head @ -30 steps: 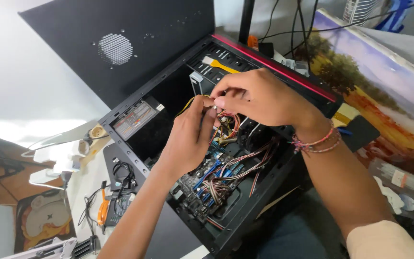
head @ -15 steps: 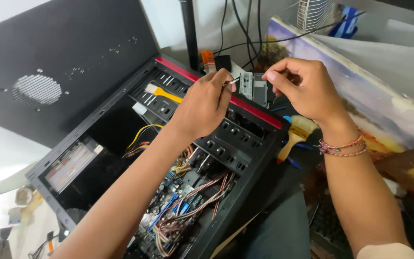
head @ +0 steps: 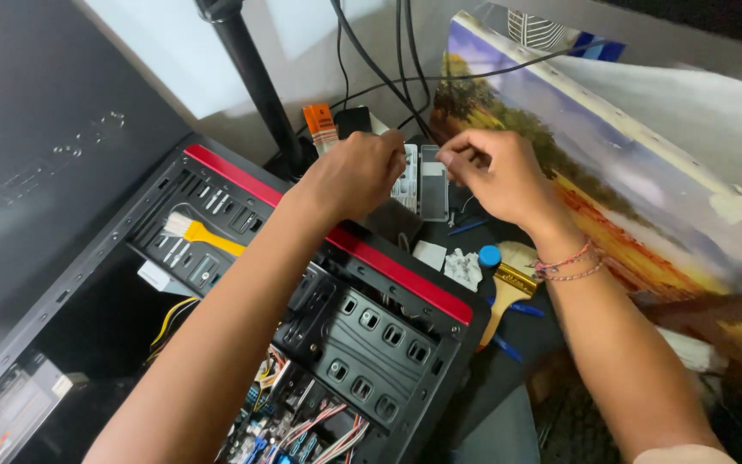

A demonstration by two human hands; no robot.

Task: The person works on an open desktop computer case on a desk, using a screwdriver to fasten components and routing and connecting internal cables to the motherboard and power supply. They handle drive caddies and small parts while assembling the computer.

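My left hand [head: 355, 174] and my right hand [head: 498, 174] meet over a small clear plastic parts box [head: 423, 182] lying behind an open black computer case with a red rim [head: 405, 288]. The left hand's curled fingers press on the box's left side. Thumb and forefinger of the right hand pinch at its top right edge. Whether anything small sits between the fingers is hidden. Coloured wires [head: 302, 425] show inside the case below my left forearm.
A yellow-handled brush [head: 206, 236] lies in the case. A wooden brush [head: 508, 288], a blue cap [head: 489, 256] and crumpled paper [head: 464, 266] lie beside it. A landscape painting [head: 646, 189] leans at the right. A black pole [head: 255, 82], cables [head: 405, 60] and an orange object [head: 320, 123] stand behind.
Both hands came up out of the case's wiring and moved to the small box behind the case. My view swung up and to the right with them.
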